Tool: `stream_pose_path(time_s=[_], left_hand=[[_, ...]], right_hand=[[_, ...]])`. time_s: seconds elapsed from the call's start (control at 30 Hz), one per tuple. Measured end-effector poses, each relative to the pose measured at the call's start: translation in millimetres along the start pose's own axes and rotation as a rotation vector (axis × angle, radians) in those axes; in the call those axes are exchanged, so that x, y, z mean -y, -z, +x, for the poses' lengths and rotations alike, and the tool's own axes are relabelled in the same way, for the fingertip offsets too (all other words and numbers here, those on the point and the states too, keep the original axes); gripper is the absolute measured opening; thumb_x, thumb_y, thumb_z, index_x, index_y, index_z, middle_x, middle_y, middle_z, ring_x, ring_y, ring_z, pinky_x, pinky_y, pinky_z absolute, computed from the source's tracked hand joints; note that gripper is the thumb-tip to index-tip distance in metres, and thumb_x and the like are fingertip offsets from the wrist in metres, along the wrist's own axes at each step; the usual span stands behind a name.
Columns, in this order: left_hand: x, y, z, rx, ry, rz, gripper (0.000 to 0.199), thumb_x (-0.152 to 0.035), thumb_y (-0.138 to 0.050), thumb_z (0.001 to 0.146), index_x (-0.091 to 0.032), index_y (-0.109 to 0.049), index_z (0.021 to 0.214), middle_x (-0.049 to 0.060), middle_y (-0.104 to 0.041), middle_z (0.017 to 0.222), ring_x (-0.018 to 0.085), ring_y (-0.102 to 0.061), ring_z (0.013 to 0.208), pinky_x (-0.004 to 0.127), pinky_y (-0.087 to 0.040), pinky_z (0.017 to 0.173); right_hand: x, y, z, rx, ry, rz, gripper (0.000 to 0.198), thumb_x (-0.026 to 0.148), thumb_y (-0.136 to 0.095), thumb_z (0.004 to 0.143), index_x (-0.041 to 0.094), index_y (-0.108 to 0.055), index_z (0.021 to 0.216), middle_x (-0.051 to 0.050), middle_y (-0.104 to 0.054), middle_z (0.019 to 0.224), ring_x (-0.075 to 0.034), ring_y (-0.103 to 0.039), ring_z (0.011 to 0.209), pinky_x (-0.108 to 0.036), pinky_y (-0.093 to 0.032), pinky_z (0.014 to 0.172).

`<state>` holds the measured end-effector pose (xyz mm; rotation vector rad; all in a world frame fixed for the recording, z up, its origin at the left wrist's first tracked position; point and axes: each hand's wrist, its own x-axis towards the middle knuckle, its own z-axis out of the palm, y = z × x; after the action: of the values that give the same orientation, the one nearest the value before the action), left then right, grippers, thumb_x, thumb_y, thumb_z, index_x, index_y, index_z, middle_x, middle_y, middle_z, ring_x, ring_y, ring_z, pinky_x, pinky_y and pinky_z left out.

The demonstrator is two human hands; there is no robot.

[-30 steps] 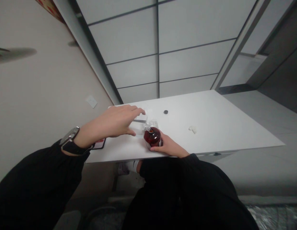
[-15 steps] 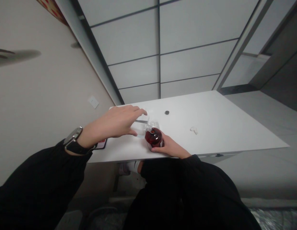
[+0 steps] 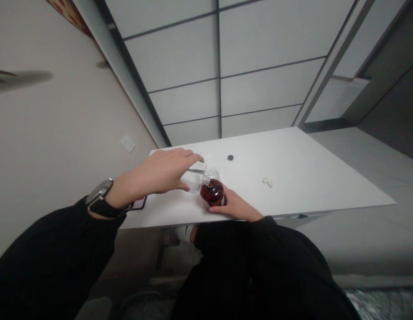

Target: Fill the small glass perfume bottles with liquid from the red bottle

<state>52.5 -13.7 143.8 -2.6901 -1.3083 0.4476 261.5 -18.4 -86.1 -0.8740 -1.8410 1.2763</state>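
My left hand [image 3: 169, 171] is closed round a clear bottle [image 3: 194, 180], tipped on its side with its neck pointing right. That neck meets the mouth of a dark red-brown bottle [image 3: 213, 192], which my right hand [image 3: 231, 205] grips low on its right side. The brown bottle stands on the white table [image 3: 276, 151] near its front edge. Behind the two necks is another clear, see-through object [image 3: 213, 172], whose kind I cannot make out. Whether liquid is flowing between the bottles is too small to tell.
A small dark round cap [image 3: 230, 158] lies farther back on the table. To the right is a crumpled whitish scrap [image 3: 268, 182]. A phone-like flat thing [image 3: 139, 203] sits under my left wrist. White panelled doors [image 3: 189, 98] rise behind the table, and a wall stands at left.
The whole view has shifted slightly. Both hands keep their hold, and the clear bottle stays tipped against the brown bottle's mouth.
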Motion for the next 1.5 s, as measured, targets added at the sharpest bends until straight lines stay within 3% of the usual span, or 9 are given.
stream_pose_path(time_s=[0.9,1.5], left_hand=[[-11,13,1,0.053,0.012,0.046,0.069,-0.037,-0.08,0.091,-0.029,-0.05,0.152,0.009,-0.061,0.152,0.031,-0.06,0.135,0.035,-0.051,0.096],[-5,9,-2,-0.044,-0.063,0.073,0.058,-0.038,-0.076,0.094,-0.029,-0.053,0.147,0.009,-0.064,0.149,0.028,-0.063,0.13,0.033,-0.051,0.093]], right_hand=[[-4,1,0,0.005,0.009,0.002,0.097,0.055,-0.09,0.076,0.024,-0.044,0.156,-0.015,-0.056,0.158,-0.037,-0.052,0.147,-0.057,-0.035,0.127],[-2,1,-1,0.0,-0.001,0.003,0.096,0.052,-0.091,0.075,0.023,-0.046,0.155,-0.015,-0.057,0.156,-0.037,-0.053,0.145,-0.058,-0.035,0.127]])
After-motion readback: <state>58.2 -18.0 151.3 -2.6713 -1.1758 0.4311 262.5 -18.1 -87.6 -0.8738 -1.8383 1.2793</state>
